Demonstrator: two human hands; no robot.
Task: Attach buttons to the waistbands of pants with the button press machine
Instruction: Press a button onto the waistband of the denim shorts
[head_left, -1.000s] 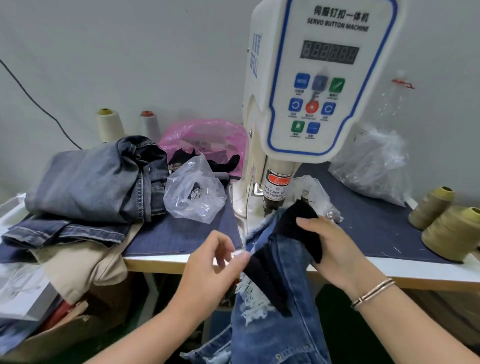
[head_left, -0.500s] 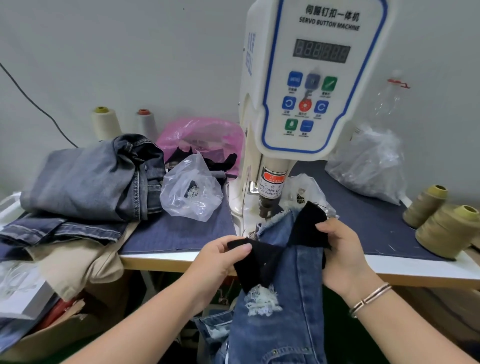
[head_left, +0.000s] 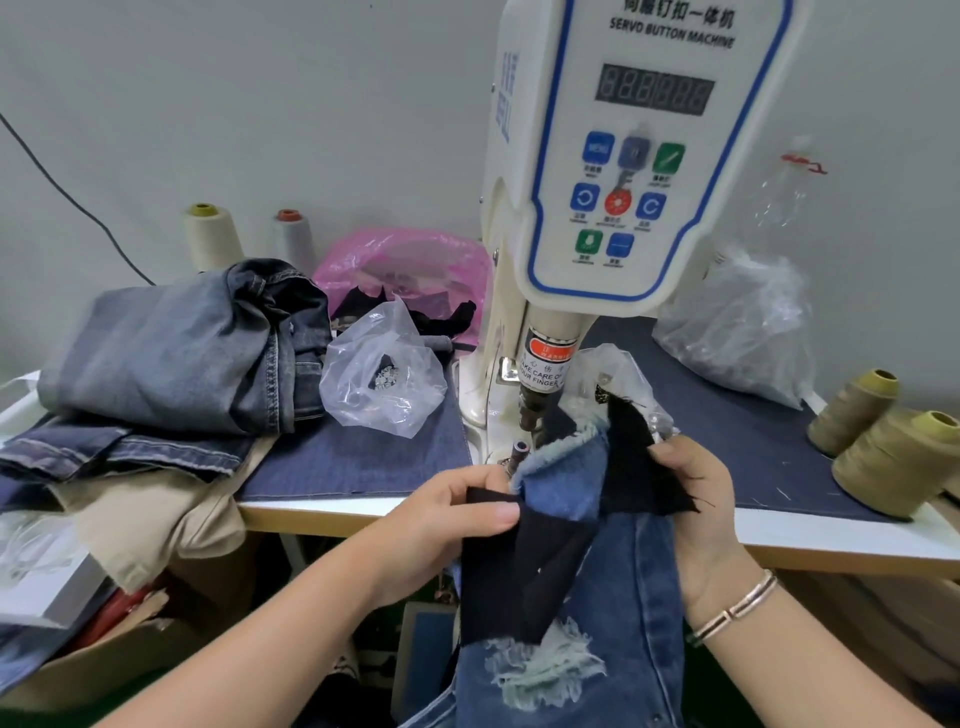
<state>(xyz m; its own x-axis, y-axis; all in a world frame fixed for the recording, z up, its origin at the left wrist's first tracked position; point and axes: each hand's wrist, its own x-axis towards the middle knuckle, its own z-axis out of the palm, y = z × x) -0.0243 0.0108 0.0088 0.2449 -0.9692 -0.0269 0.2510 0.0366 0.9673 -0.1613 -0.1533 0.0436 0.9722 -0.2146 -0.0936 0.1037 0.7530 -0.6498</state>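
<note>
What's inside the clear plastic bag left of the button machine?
Through the clear plastic bag, a small cluster of pale, shiny pieces shows against something dark, possibly buttons, too small to be sure. Creased plastic hides the rest. The bag lies on the blue mat.

4 thread cones (head_left: 893, 462), plastic bags (head_left: 382, 379), folded denim pile (head_left: 171, 353)

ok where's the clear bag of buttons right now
In the head view the clear bag lies on the blue mat, left of the button machine, between it and the folded jeans pile.
</note>
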